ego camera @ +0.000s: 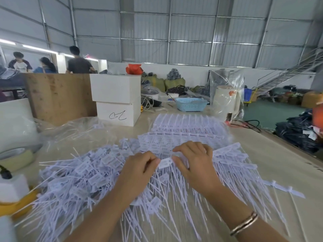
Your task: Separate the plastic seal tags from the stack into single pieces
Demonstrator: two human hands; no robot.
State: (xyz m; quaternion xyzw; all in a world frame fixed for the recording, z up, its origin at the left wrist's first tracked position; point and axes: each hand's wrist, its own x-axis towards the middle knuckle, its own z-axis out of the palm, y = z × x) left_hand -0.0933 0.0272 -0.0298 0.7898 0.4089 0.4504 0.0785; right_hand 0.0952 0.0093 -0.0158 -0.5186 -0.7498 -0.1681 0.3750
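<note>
On the counter (pixel 272 154), just in front of the person, the left hand (pixel 139 169) and right hand (pixel 194 161) pinch opposite ends of one white tag (pixel 165 162), each grip closed on it, likely so a twist can snap it free. Beneath it lies the joined stack of tags (pixel 185 131), kept flat and close for easy reach. Loose single tags (pixel 83 173) pile up to the left, away from the unsplit ones.
</note>
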